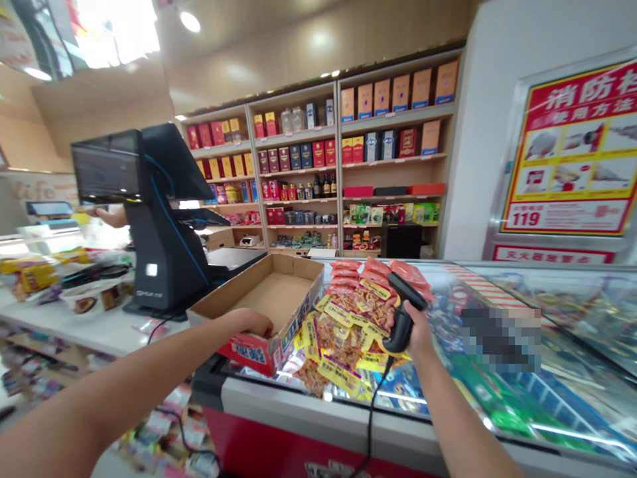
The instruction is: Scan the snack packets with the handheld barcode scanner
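Note:
My left hand (253,322) is closed at the near wall of an open cardboard box (279,282), its fingers curled over inside the near corner. The fingertips are partly hidden. My right hand (419,328) grips a black barcode scanner (402,312), with its head up and its cable hanging down past the counter edge. Beneath and left of the scanner lies a spread of yellow snack packets (343,338) with clear windows. Behind them are stacked reddish-pink packets (375,269). Both the box and the packets rest on the glass top of a chest freezer (398,401).
A black checkout terminal (166,226) stands to the left on a white counter (109,325) with bagged snacks (30,272). Another person's arm (113,216) shows behind the screen. Shelves (298,169) of boxes and bottles line the back wall. A blurred dark patch (500,337) covers part of the freezer top.

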The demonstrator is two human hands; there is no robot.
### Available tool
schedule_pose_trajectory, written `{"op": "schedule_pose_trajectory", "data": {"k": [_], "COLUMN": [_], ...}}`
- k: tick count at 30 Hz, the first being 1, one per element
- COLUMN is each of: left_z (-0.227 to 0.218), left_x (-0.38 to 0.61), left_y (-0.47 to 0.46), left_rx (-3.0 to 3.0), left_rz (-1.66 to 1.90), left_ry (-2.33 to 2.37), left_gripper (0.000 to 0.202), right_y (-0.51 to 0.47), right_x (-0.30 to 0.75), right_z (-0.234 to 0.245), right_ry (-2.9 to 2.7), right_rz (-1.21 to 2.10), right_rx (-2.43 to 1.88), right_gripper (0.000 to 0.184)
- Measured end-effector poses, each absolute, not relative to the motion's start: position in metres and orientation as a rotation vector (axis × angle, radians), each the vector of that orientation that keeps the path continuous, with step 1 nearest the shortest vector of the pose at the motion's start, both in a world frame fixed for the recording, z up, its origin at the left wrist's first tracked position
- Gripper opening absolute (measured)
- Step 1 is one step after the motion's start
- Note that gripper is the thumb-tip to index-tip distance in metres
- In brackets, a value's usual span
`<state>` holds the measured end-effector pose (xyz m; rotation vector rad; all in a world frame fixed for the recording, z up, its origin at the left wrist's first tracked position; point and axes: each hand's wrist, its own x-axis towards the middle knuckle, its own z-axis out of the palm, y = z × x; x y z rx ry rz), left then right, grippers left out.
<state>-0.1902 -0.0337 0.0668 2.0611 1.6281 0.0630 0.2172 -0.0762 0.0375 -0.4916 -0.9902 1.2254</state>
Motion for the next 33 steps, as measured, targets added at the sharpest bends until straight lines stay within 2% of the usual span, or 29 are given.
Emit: {"op": "schedule_pose_trajectory", "data": {"k": [3,9,17,21,24,26,31,33], "left_z": [0.072,0.081,0.092,0.095,0.105,0.117,0.15,0.157], "left_x": [-0.184,-0.175,-0.194,-0.198,-0.197,-0.195,-0.17,-0.149], "left_y": [-0.039,-0.048,-0.027,-0.023,-0.028,-0.033,-0.047,-0.054], "left_rx": [2.108,2.083,1.893,1.734,1.517,1.368,1.05,1.031], "left_rz": [-0.227,-0.078,0.48,0.797,1.025,1.098,1.232,1.244], "left_ry": [1.628,1.458,1.764,1.667,1.385,1.187,0.976,0.935], "left_gripper": [0.017,0.024,0.027,0.05,0.064,0.061,0.025,0.021], "right_y": [-0.077,-0.077,-0.08,-0.08,-0.08,-0.08,-0.08,-0.08], "right_x": [0.217,0.215,0.213,0.212,0.212,0.212,0.212,0.211], "right_z": [0.037,0.037,0.038,0.038,0.038,0.038,0.039,0.039], "right_ry": [-0.973,-0.967,-0.965,-0.986,-1.0,-1.01,-1.026,-1.034], "right_rz": [1.248,1.227,1.216,1.193,1.198,1.2,1.182,1.176], "right_rx": [-0.479,-0.484,-0.527,-0.526,-0.526,-0.52,-0.513,-0.515], "right_gripper": [0.035,0.032,0.032,0.032,0.032,0.032,0.032,0.032]}}
